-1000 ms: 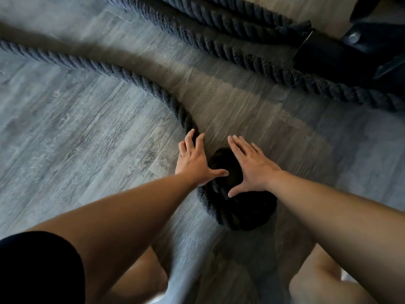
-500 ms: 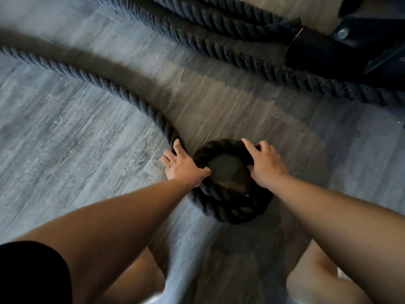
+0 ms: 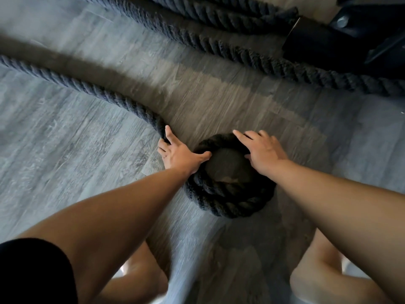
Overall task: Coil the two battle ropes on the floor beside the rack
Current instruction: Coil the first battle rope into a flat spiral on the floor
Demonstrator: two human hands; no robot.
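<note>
Battle rope coiling has barely begun: a small coil (image 3: 230,194) of a few tight turns sits on the floor (image 3: 65,163) under and between your two hands. Your right hand (image 3: 265,152) lies with fingers flat and nearly straight on the coil's far rim, pressing and clasping nothing. Your left hand (image 3: 179,154) bridges the gap beside it, thumb spread onto the coil's near-left edge, index finger straight, the other fingers bent over the loose run (image 3: 87,88) where it feeds in (a hooking hold, not a full fist). Away from those fingers the loose run trails off uncoiled, so most of this rope is left to wind. Beyond both hands the second rope (image 3: 263,60) stretches untouched toward the dark rack base (image 3: 328,47).
</note>
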